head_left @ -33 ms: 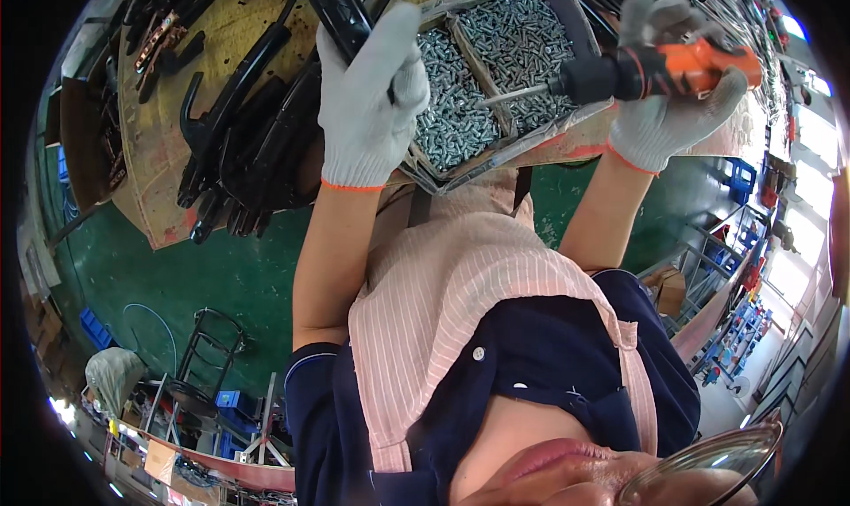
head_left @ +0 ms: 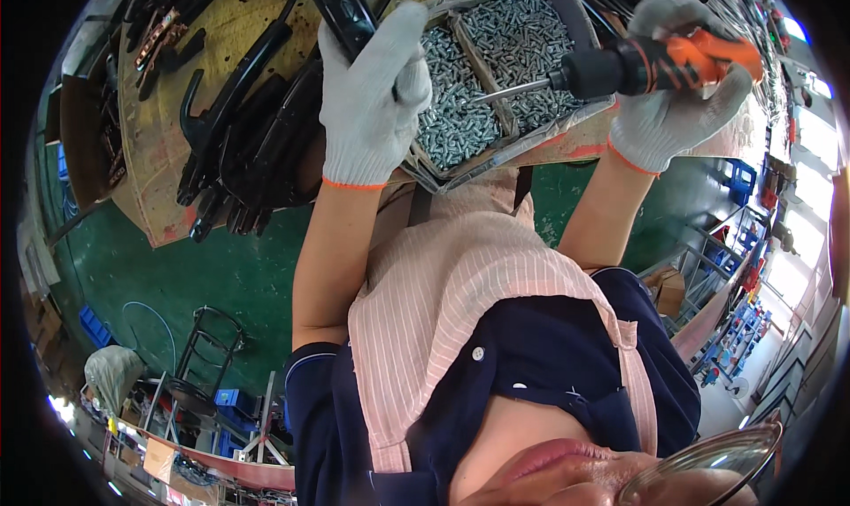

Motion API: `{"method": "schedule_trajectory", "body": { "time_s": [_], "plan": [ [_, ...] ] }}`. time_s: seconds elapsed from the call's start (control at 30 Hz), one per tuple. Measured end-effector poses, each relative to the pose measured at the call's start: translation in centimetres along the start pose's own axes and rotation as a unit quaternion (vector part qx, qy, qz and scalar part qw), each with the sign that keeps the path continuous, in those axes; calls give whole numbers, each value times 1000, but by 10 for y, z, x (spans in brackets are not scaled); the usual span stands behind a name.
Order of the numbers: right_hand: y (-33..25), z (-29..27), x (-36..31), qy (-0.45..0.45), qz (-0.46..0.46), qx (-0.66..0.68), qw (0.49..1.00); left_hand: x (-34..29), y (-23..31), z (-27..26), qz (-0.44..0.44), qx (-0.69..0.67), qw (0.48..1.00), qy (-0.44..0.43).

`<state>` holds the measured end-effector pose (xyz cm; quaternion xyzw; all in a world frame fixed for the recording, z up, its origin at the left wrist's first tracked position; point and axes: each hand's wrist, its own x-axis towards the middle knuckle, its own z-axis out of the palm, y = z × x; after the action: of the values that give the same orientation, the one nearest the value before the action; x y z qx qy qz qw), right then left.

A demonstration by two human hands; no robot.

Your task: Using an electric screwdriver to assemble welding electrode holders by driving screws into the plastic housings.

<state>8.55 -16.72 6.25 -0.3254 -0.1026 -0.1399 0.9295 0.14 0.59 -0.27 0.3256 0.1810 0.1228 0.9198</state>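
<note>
My left hand (head_left: 372, 108), in a white knitted glove, is closed around a thick black tube-like part (head_left: 339, 12), whose far end runs out of view at the top. In my gloved right hand (head_left: 664, 130) is an orange and black power screwdriver (head_left: 633, 68). Its long thin bit (head_left: 515, 91) points left, its tip over a box (head_left: 580, 28) split by a divider. Small silvery screws (head_left: 453, 121) fill both compartments. From this view I cannot tell whether the tip touches a screw.
Long black parts (head_left: 235, 143), some hooked, lie heaped on the worn yellow table (head_left: 142, 165) at left. Copper-coloured pieces (head_left: 159, 38) sit behind them. Dark cables (head_left: 735, 28) are bunched at far right. A hand trolley (head_left: 208, 347) stands on the green floor behind me.
The screwdriver has shifted very slightly, its body tilting and its bit tip edging left. My left hand has moved barely, still around the black part.
</note>
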Motion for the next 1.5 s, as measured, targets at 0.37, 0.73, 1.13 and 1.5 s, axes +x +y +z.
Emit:
{"method": "schedule_trajectory", "body": {
  "time_s": [0.37, 0.73, 1.13, 1.5],
  "plan": [
    [-19, -21, -28, -94, 61, -127, 986, 3, 5, 10, -53, 34, 995, 75],
    [-3, -58, -40, -261, -196, -407, 853, 1, 2, 11, -31, 28, 995, 86],
    [-11, -35, -43, -98, -26, -275, 956, 1, -3, 5, 4, 70, 997, 38],
    [-2, -44, -31, -159, -192, -441, 862, -8, -18, 0, -22, -21, 998, 47]
  ]
}}
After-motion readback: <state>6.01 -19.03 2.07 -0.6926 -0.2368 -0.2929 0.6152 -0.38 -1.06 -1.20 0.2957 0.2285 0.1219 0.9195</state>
